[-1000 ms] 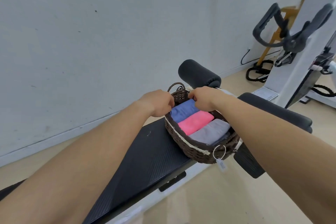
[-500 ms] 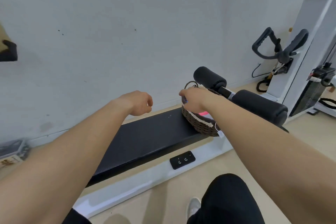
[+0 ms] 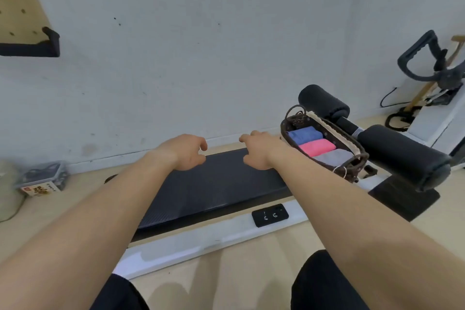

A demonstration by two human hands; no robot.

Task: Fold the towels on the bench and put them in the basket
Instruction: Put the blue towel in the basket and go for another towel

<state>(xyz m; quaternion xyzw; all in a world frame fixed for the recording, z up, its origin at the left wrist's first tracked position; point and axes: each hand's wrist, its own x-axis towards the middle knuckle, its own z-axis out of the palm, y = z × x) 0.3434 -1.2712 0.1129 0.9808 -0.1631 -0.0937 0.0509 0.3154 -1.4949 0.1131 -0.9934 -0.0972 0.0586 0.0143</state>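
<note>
Item: table, black padded top on a white frame, running from 8 o'clock to 2 o'clock across the view; no loose towel shows on its pad. Item: basket, dark woven with a pale trim along the far rim, standing on the table's end at 2 o'clock of the hands. Contents, three folded towels side by side, touching: blue towel farthest, pink towel in the middle, grey towel nearest. Item: left hand, above the pad's far edge, fingers loosely curled and a little apart, holding nothing. Item: right hand, just beside the basket's near end without touching it, fingers likewise loosely curled and empty. Surroundings: two foam rollers beyond the basket at 3 o'clock, a control panel on the white frame at 5 o'clock, a box on the floor at 9 o'clock. Step in hand, by judgement: folding and stowing look done, all visible towels being in the basket. Next move, by judgement: a look along the table and floor for any towel out of view; finding none, both hands can draw away from the basket.
</note>
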